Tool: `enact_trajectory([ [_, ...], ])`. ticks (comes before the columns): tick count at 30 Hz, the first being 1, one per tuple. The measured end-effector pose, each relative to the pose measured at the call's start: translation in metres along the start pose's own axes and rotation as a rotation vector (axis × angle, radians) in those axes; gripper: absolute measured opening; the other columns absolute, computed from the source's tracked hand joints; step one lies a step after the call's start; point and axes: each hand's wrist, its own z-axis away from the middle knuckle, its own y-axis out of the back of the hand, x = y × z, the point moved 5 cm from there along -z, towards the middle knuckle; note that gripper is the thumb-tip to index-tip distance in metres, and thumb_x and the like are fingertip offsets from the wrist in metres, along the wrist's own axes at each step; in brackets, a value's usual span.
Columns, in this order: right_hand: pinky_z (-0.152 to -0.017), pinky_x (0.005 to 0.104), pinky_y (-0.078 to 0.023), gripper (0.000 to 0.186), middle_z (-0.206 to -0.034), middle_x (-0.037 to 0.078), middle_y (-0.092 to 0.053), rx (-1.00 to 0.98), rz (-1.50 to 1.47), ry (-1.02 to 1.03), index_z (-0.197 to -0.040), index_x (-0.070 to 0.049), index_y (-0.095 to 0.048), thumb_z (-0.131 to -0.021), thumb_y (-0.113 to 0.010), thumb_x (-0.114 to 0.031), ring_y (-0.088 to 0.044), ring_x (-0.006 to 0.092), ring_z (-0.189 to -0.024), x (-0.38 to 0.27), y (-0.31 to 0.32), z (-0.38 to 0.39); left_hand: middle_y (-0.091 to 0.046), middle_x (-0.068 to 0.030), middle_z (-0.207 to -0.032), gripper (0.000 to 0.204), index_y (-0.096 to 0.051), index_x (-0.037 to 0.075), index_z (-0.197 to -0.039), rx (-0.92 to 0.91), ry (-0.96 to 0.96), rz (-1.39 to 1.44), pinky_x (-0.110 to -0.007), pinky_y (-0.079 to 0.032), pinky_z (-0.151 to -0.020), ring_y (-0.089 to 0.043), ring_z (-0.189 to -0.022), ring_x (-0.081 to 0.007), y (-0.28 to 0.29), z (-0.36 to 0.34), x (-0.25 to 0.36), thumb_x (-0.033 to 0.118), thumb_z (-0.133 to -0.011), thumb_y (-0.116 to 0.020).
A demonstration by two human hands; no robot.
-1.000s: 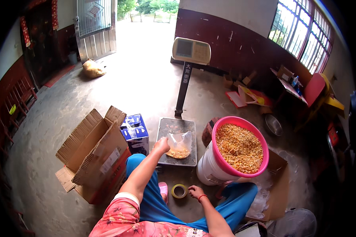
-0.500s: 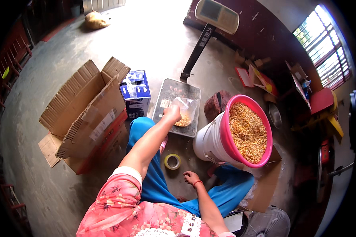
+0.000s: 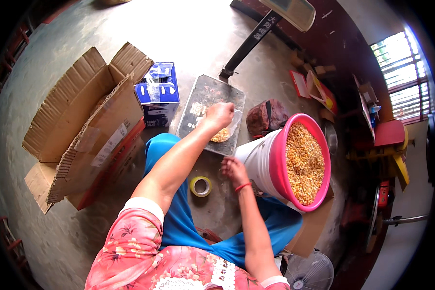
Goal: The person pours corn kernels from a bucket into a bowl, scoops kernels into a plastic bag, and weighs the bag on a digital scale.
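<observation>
My left hand [image 3: 220,115] grips the top of a clear plastic bag [image 3: 225,134] holding some yellow corn kernels, on or just over the metal platform [image 3: 191,123] of a floor scale. My right hand [image 3: 231,168], with a red band at the wrist, is raised below the platform's front edge, beside a white bucket [image 3: 253,157]; its fingers are apart and slightly curled, holding nothing visible. In the bucket's top sits a pink-rimmed tub [image 3: 278,164] heaped with corn kernels [image 3: 302,166]. A roll of tape [image 3: 200,180] lies on the floor between my legs.
Opened cardboard boxes [image 3: 67,116] and a blue box [image 3: 157,104] stand left. The scale's post [image 3: 246,50] rises behind the platform. A dark reddish bag [image 3: 266,118] sits beside the bucket. A red chair [image 3: 389,133] is at right, a fan [image 3: 309,273] at lower right.
The view has tilted downward. My left hand has moved up with the bag's top. My right hand has risen from beside the tape toward the platform's front edge.
</observation>
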Motion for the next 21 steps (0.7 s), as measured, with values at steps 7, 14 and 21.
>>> enact_trajectory([
  [7,-0.057,0.0233,-0.049,0.038,-0.116,0.008,-0.047,0.107,0.384,0.344,-0.118,-0.007,-0.046,-0.08,-0.046,-0.001,-0.057,0.014,-0.08,-0.114,-0.041,-0.076,-0.062,-0.0116,-0.097,0.038,-0.057,0.016,-0.109,-0.11,-0.118,-0.208,-0.04,-0.048,-0.075,-0.059,-0.09,-0.0298,-0.021,-0.012,-0.02,0.008,-0.072,-0.053],
  [14,-0.07,0.0288,-0.052,0.062,-0.13,0.013,-0.033,0.177,1.165,0.715,-0.128,-0.007,-0.035,-0.069,-0.053,-0.002,-0.047,0.0254,-0.107,-0.114,-0.019,-0.148,-0.062,-0.0114,-0.095,0.024,-0.061,0.01,-0.093,-0.276,-0.023,-0.326,-0.04,-0.049,-0.073,-0.061,-0.087,-0.0305,-0.033,-0.017,-0.019,0.005,-0.07,-0.057],
  [21,-0.084,0.036,-0.043,0.061,-0.104,0.017,-0.054,0.007,1.461,0.305,-0.124,-0.009,-0.039,-0.066,-0.058,-0.008,-0.052,0.0305,-0.099,-0.093,-0.023,-0.146,-0.06,-0.0138,-0.089,0.014,-0.065,0.009,-0.075,-0.021,0.022,-0.042,-0.04,-0.047,-0.072,-0.059,-0.084,-0.0307,-0.014,-0.03,-0.02,0.022,-0.069,-0.064],
])
